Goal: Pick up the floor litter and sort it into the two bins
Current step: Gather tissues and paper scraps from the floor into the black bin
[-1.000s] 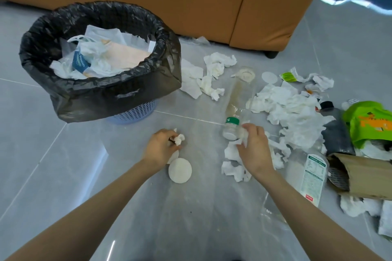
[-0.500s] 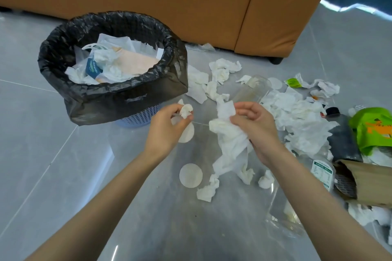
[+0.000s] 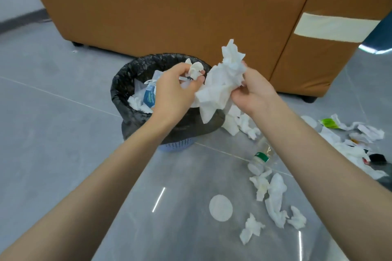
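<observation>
Tissue wad [image 3: 220, 86] gripped by right hand [image 3: 253, 93], scrap [image 3: 195, 69] pinched by left hand [image 3: 174, 95], above open bin [image 3: 127, 70].

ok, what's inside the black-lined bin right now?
White crumpled paper and a blue-and-white packet show at the bin's left side. The left hand and the tissue wad in the right hand cover the rest; what lies there is hidden.

Brown sofa [image 3: 169, 6] stands on grey tiled floor [image 3: 53, 133]
</observation>
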Available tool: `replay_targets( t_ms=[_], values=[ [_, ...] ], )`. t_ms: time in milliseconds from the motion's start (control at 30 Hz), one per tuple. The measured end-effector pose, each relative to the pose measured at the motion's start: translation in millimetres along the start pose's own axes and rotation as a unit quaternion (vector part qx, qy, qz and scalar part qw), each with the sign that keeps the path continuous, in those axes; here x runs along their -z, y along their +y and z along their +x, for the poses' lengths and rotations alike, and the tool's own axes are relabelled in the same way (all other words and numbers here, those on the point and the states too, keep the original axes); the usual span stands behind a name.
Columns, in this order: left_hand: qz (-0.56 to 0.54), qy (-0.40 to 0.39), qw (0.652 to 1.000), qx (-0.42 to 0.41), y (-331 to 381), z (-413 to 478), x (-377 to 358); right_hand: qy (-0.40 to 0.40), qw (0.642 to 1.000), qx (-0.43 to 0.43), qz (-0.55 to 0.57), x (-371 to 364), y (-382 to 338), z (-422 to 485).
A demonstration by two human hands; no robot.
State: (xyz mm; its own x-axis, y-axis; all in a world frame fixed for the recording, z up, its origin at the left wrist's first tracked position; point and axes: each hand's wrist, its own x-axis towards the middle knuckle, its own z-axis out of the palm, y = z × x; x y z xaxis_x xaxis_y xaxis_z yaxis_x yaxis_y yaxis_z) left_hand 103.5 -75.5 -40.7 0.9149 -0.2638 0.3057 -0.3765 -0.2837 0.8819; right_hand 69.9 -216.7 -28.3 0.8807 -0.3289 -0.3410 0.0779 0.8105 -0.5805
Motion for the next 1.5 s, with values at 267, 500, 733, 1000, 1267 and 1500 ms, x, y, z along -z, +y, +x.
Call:
replay_targets(
  t_ms=[267, 500, 733, 1000, 1267, 1500],
  values=[
    [-0.032, 0.056, 0.994, 0.089, -21, 43, 44, 0.015, 0.998, -0.063, -0.017, -62, 35, 37],
    [0.112, 0.004, 0.986, 0.125, -47, 46, 57, 0.019, 0.957, 0.024, -0.289, -50, 38, 49],
    [0.147, 0.034, 0.988, -0.045, -40, 26, 38, -0.023, 0.899, 0.138, -0.415, -20, 24, 34],
    [0.362, -0.228, 0.904, -0.016, -63, 44, 18, 0.007, 0.755, 0.234, -0.612, 16, 39, 29],
    [0.432, -0.276, 0.854, 0.088, -71, 53, 11, -0.043, 0.728, 0.245, -0.639, 34, 41, 24],
    [0.350, -0.045, 0.936, -0.005, -49, 33, 1, -0.018, 0.804, 0.205, -0.558, 54, 43, 11]
  ],
)
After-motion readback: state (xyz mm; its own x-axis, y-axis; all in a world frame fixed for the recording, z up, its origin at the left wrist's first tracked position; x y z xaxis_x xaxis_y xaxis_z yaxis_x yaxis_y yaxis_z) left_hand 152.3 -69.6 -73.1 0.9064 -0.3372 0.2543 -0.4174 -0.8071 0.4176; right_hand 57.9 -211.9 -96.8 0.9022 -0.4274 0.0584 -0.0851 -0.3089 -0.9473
